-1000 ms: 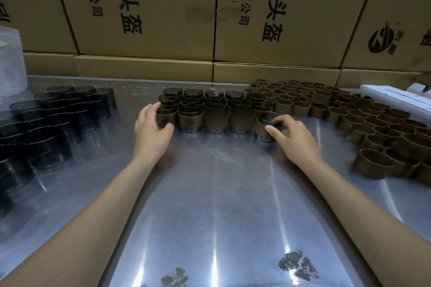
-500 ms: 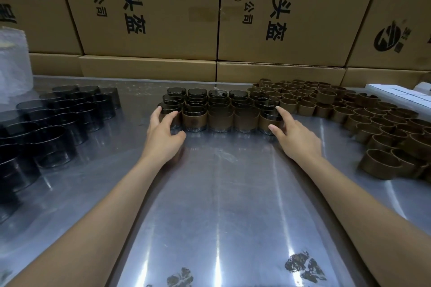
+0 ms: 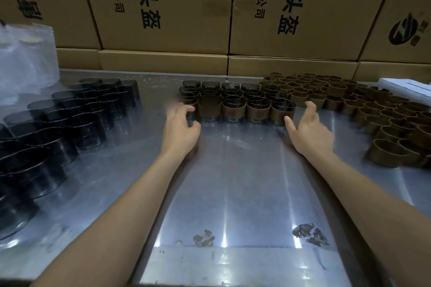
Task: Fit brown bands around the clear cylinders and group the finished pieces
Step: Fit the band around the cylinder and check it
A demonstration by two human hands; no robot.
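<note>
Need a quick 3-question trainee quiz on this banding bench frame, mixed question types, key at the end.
1. True or false: the left hand grips a bare clear cylinder.
2. Where do the loose brown bands lie, seen from the finished banded cylinders? A) to the right B) to the left C) stacked on top
3. Fill in: the unbanded dark clear cylinders stand on the person's ____ side of the metal table.

Key: 1 false, both the left and the right hand hold nothing, fingers loosely spread by the ends of the front row; 2 A; 3 left.
</note>
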